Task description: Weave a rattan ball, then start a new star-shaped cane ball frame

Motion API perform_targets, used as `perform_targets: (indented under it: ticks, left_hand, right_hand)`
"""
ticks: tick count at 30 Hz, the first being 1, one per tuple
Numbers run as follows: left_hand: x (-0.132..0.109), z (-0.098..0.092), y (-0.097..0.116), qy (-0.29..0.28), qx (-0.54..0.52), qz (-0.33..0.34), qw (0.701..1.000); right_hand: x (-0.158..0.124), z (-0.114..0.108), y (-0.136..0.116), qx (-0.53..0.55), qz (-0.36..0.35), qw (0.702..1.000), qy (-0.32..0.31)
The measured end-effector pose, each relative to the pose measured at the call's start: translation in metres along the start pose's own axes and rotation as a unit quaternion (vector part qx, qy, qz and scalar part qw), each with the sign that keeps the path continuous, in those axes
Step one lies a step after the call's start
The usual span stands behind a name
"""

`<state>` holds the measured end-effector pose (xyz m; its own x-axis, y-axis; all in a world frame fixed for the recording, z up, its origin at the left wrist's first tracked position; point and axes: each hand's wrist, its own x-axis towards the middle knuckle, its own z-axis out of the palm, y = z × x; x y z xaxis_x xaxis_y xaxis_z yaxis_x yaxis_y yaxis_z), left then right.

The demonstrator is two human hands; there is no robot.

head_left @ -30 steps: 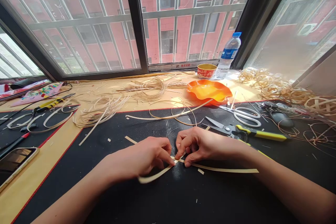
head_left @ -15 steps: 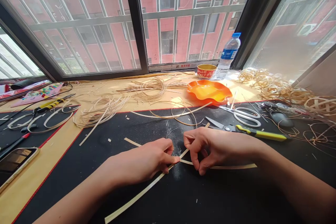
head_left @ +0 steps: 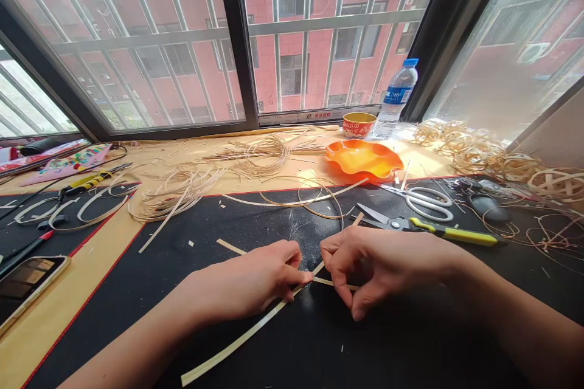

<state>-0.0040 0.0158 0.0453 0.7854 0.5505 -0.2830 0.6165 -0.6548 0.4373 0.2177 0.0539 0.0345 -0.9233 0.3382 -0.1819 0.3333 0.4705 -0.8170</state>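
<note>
My left hand (head_left: 255,279) rests on the black mat (head_left: 347,346), fingers curled and pinched on a long pale bamboo strip (head_left: 237,343) that runs down to the lower left. Just to its right, my right hand (head_left: 378,264) pinches a second thin strip (head_left: 326,282) between thumb and forefinger, close to where the two strips cross. The far end of that second strip is hidden under my right hand.
Yellow-handled shears (head_left: 429,228) and white scissors (head_left: 426,200) lie behind my right hand. An orange wavy dish (head_left: 362,158), a small tin (head_left: 359,123) and a water bottle (head_left: 396,97) stand by the window. Coiled strips (head_left: 264,155) litter the sill; a phone (head_left: 27,276) lies at left.
The long strip has swung out to the lower left and straightened. My right hand has slid right and down along the second strip, which now shows less past the hand.
</note>
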Motion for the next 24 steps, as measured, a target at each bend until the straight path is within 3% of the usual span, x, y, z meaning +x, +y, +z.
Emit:
perform_targets:
  ticks: [3, 5, 8, 12, 14, 17, 19, 21, 24]
  left_hand:
    - [0.0, 0.0, 0.0, -0.003, 0.0, 0.003, 1.0]
    - [0.0, 0.0, 0.0, -0.004, -0.001, 0.002, 1.0]
    - [0.0, 0.0, -0.001, -0.005, -0.007, -0.004, 1.0]
    - [0.0, 0.0, -0.001, -0.009, -0.012, -0.005, 1.0]
    - [0.0, 0.0, -0.001, -0.006, -0.007, -0.003, 1.0]
    - [-0.001, -0.001, -0.001, -0.007, -0.001, -0.002, 1.0]
    - [-0.002, -0.002, -0.001, -0.013, -0.012, -0.009, 1.0]
    - [-0.003, -0.002, -0.002, -0.023, -0.04, -0.018, 0.999]
    - [-0.003, -0.001, -0.004, -0.037, -0.076, -0.018, 0.996]
  right_hand:
    - [-0.003, 0.006, -0.008, 0.122, -0.063, 0.989, -0.056]
    - [-0.003, 0.01, -0.015, 0.171, -0.05, 0.976, -0.126]
    - [0.0, 0.016, -0.019, 0.182, -0.045, 0.958, -0.216]
    - [0.004, 0.016, -0.013, 0.167, -0.109, 0.934, -0.296]
    - [0.003, 0.014, -0.009, 0.177, -0.113, 0.949, -0.234]
    - [0.0, 0.008, -0.002, 0.154, -0.067, 0.986, -0.013]
    - [-0.001, 0.003, 0.002, 0.088, -0.014, 0.991, 0.101]
    - [0.001, -0.001, 0.007, 0.001, 0.036, 0.989, 0.146]
    - [0.004, -0.002, 0.015, -0.098, 0.061, 0.982, 0.148]
